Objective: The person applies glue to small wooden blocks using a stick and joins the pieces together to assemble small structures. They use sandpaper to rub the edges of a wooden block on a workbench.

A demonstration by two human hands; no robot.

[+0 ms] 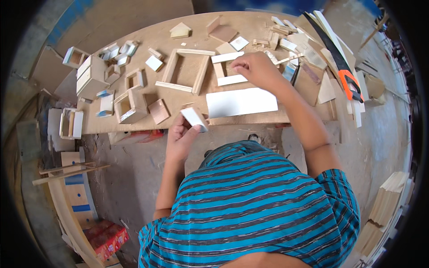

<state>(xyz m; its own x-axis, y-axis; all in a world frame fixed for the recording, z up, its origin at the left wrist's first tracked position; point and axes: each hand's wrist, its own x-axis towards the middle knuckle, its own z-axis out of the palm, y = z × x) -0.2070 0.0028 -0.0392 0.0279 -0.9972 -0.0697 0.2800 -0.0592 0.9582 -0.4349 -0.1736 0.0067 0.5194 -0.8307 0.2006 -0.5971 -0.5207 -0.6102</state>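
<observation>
Plywood bits everywhere. Left hand pinches a small white-faced block at the tabletop's near edge; right hand, fingers curled, presses on a small half-built frame mid-board. Looks like assembly, so next that block needs lining up square. Bigger frame and handsaw sit nearby.

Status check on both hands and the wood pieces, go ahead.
Left hand holds a small white-faced block. Right hand rests on a small U-shaped frame on the plywood board. White panel lies between the hands.
</observation>
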